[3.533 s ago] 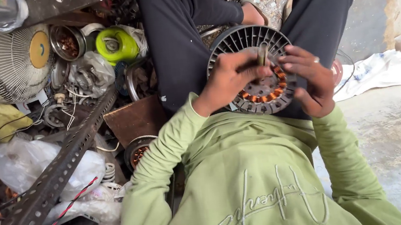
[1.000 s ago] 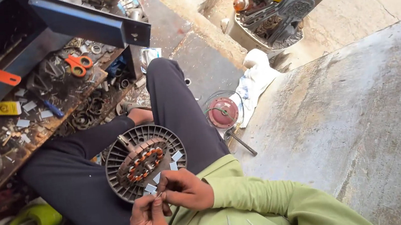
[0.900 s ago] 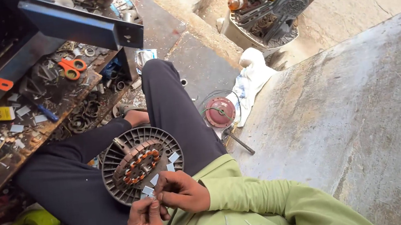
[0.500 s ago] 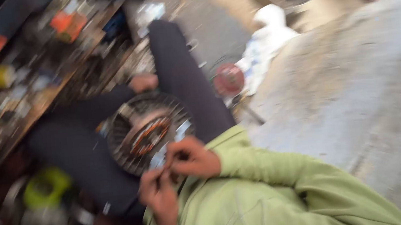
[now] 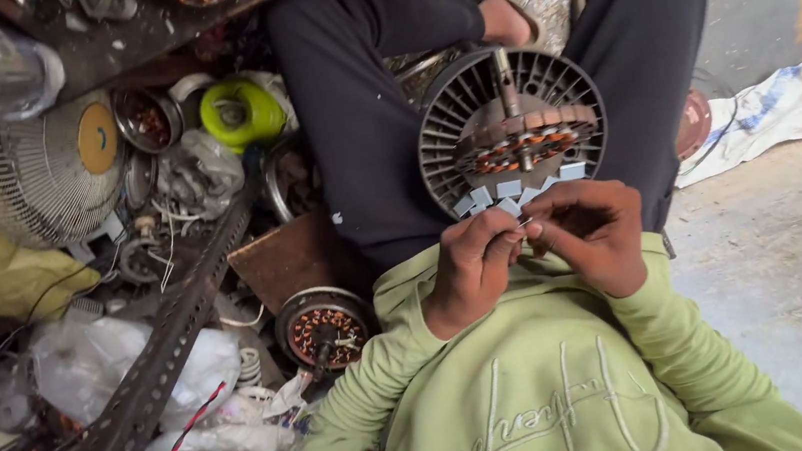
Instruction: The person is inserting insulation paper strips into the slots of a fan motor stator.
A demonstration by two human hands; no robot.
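Observation:
A round grey fan motor (image 5: 511, 127) with copper windings rests on my lap, on dark trousers. Several small pale insulation slips (image 5: 508, 189) stick out along its near edge. My left hand (image 5: 471, 268) and my right hand (image 5: 591, 234) meet just below that edge, fingertips together. Between them they pinch a thin pale slip (image 5: 524, 226), held close to the motor's rim. Green sleeves run from both wrists to the bottom of the view.
To the left lie a table fan grille (image 5: 33, 177), a green round casing (image 5: 242, 113), a second wound stator (image 5: 322, 330), a perforated metal angle bar (image 5: 139, 396) and plastic bags. A white cloth (image 5: 780, 107) lies on the concrete floor (image 5: 789, 272) at right.
The camera has swung sharply, so the clutter now lies to the left and the motor sits higher. Both hands stay together at the motor's near edge.

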